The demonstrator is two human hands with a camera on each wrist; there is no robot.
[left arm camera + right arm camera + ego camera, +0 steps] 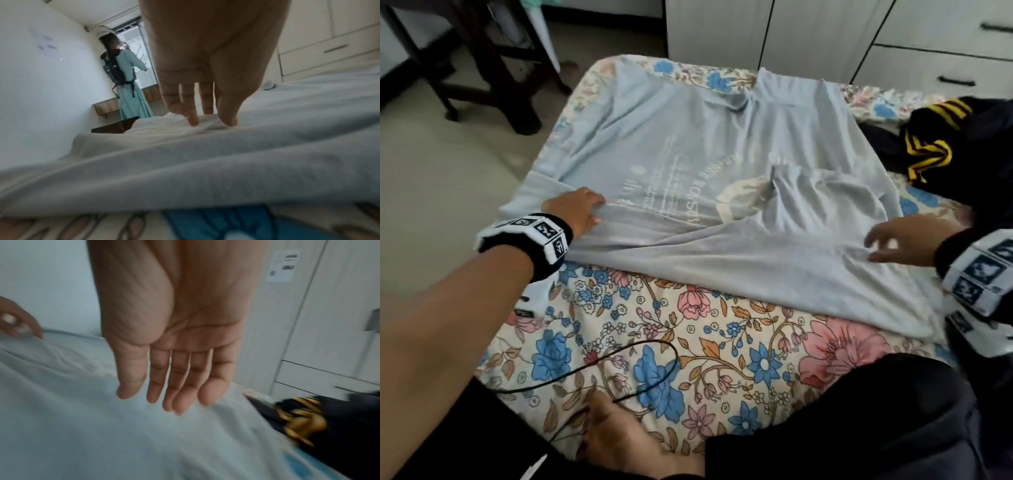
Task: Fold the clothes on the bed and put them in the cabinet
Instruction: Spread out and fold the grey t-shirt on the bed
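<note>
Head view, pale grey shirt (688, 164) spread on floral bed (654, 342), its print partly lost under a fold, left hand (577, 209) pressing its near-left edge with straight fingers, right hand (907, 240) released and blurred above its right side, black-and-yellow garment (945, 137) cut off far right, cabinet (825, 31) beyond.

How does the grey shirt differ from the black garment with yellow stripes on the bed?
The grey shirt lies spread out, while the black garment lies bunched up. The left hand rests on the grey shirt; no hand touches the black garment. Both lie on the floral bed.
</note>
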